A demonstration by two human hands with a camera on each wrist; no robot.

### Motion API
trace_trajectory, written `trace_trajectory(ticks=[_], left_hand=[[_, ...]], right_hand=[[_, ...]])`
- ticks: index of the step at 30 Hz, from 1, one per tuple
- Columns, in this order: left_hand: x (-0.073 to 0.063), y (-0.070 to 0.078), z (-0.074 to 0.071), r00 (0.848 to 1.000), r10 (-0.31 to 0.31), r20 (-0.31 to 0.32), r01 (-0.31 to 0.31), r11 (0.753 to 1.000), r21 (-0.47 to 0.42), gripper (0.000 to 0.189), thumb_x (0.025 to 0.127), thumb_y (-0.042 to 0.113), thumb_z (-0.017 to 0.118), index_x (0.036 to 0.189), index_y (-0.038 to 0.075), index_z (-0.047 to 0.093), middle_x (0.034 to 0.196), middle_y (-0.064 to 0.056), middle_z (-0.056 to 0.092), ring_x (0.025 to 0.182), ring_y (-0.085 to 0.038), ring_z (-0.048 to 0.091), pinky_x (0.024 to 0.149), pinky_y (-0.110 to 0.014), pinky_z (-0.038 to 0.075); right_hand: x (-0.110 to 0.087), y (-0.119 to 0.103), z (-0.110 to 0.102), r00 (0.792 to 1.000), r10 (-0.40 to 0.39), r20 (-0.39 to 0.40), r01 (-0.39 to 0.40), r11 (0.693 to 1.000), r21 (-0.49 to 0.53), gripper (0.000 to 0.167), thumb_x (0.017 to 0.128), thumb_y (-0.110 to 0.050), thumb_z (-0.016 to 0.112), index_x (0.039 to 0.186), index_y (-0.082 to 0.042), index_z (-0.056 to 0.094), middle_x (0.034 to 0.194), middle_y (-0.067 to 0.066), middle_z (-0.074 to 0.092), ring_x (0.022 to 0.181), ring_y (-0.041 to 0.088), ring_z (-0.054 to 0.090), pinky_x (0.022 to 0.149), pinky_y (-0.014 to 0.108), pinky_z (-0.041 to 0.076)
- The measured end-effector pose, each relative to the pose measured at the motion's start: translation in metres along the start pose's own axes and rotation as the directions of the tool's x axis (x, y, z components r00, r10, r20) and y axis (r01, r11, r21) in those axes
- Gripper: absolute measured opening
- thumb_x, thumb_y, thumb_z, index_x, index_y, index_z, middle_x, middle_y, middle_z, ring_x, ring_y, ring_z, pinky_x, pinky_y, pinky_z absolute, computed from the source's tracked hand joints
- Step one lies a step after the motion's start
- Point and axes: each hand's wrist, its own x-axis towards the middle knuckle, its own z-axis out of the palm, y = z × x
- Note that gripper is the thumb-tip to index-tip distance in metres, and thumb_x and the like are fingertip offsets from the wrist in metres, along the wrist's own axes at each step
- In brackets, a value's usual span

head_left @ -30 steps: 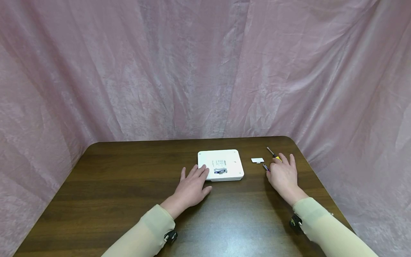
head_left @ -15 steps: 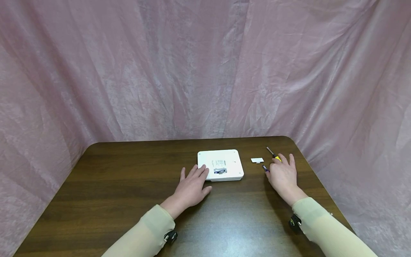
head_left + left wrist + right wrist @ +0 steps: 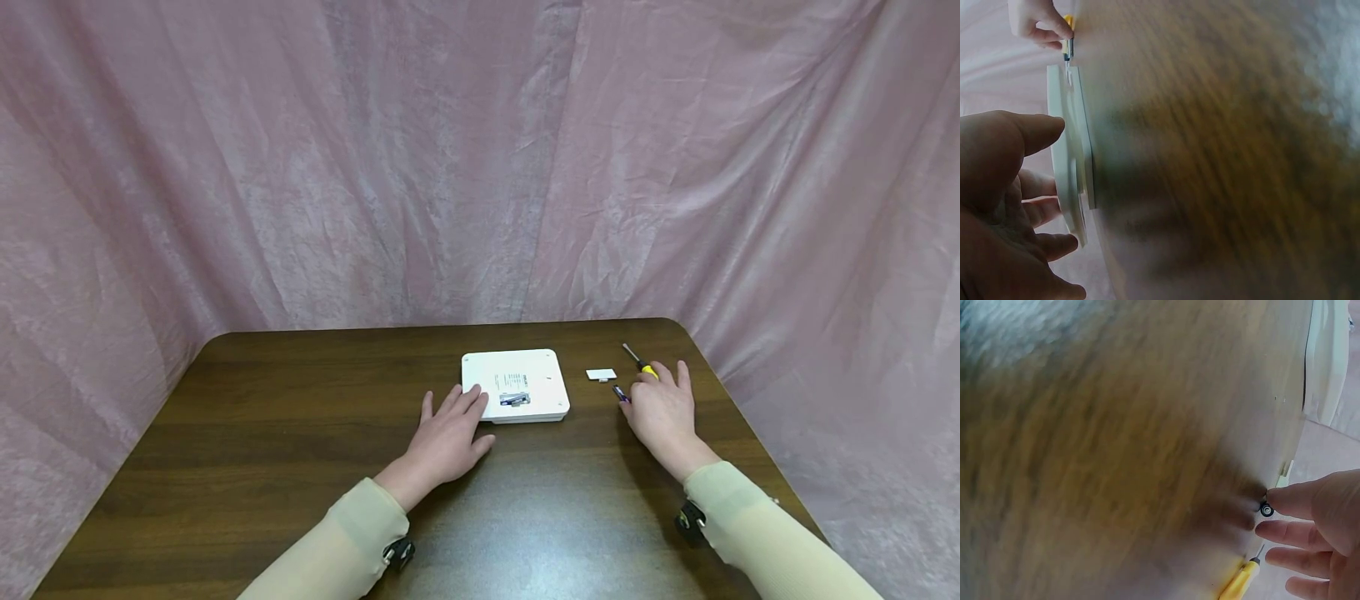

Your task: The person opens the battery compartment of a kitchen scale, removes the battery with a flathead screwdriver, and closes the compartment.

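A white flat device [image 3: 536, 367] lies underside up on the table, showing a printed label and an uncovered battery compartment [image 3: 515, 399] with a battery in it. My left hand [image 3: 444, 440] rests its spread fingertips on the device's near left corner; in the left wrist view the thumb [image 3: 1044, 133] stays straight. Over on the right, my right hand [image 3: 663, 414] pinches a small dark battery [image 3: 621, 393] between thumb and index finger, low at the tabletop. Its round end [image 3: 1266, 510] shows between those fingertips in the right wrist view.
A small white battery cover [image 3: 601, 375] lies between the device and the right hand. Just beyond that hand's fingers is a screwdriver [image 3: 640, 361] with a yellow and black handle. The brown table [image 3: 315, 392] has a pink curtain [image 3: 480, 167] behind it.
The battery at my right fingertips has shifted and turned slightly, and the right fingers have moved a little. My left hand and the device have stayed in place.
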Motion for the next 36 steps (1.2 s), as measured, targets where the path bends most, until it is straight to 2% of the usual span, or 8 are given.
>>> trace_trajectory(ticks=[6, 12, 18, 27, 36], left_hand=[[0.000, 0.000, 0.000, 1.000, -0.004, 0.008, 0.004, 1.000, 0.001, 0.071, 0.110, 0.044, 0.070, 0.168, 0.010, 0.047, 0.177, -0.010, 0.038, 0.165, -0.040, 0.028, 0.127, -0.076, 0.012], [-0.001, 0.000, 0.000, 1.000, 0.000, 0.008, 0.000, 1.000, 0.001, 0.072, 0.110, 0.044, 0.070, 0.169, 0.010, 0.047, 0.177, -0.010, 0.038, 0.165, -0.040, 0.028, 0.127, -0.076, 0.012], [0.000, 0.000, 0.001, 1.000, 0.000, 0.009, 0.000, 1.000, 0.004, 0.072, 0.110, 0.044, 0.070, 0.169, 0.010, 0.047, 0.177, -0.010, 0.037, 0.165, -0.039, 0.028, 0.127, -0.076, 0.012], [0.000, 0.000, 0.000, 1.000, -0.006, 0.012, 0.006, 1.000, 0.003, 0.072, 0.110, 0.044, 0.069, 0.169, 0.010, 0.046, 0.177, -0.010, 0.037, 0.165, -0.039, 0.027, 0.127, -0.076, 0.012], [0.000, 0.000, 0.000, 1.000, -0.007, 0.011, 0.007, 1.000, 0.007, 0.071, 0.110, 0.045, 0.069, 0.169, 0.010, 0.047, 0.177, -0.009, 0.037, 0.165, -0.039, 0.028, 0.127, -0.076, 0.012]], right_hand=[[-0.001, 0.000, -0.001, 1.000, 0.010, 0.010, -0.010, 1.000, -0.001, 0.029, 0.091, -0.026, 0.091, 0.082, -0.003, 0.077, 0.123, 0.020, 0.077, 0.140, 0.045, 0.055, 0.124, 0.075, 0.020], [0.001, -0.006, -0.006, 1.000, 0.006, -0.023, -0.006, 1.000, 0.020, 0.034, 0.094, -0.027, 0.090, 0.106, 0.003, 0.079, 0.135, 0.023, 0.073, 0.144, 0.045, 0.053, 0.126, 0.073, 0.019], [0.006, -0.019, -0.014, 0.998, -0.028, -0.047, 0.030, 0.999, 0.042, 0.046, 0.094, -0.027, 0.090, 0.127, 0.002, 0.077, 0.146, 0.023, 0.068, 0.151, 0.044, 0.048, 0.128, 0.071, 0.017], [0.017, -0.039, -0.021, 0.996, -0.082, 0.016, 0.081, 0.996, 0.047, 0.056, 0.101, -0.036, 0.083, 0.145, -0.004, 0.071, 0.158, 0.021, 0.060, 0.157, 0.043, 0.042, 0.129, 0.071, 0.016], [0.026, -0.058, -0.022, 0.987, -0.153, 0.052, 0.149, 0.986, 0.077, 0.060, 0.104, -0.042, 0.078, 0.153, -0.009, 0.067, 0.166, 0.021, 0.052, 0.161, 0.043, 0.036, 0.130, 0.071, 0.015]])
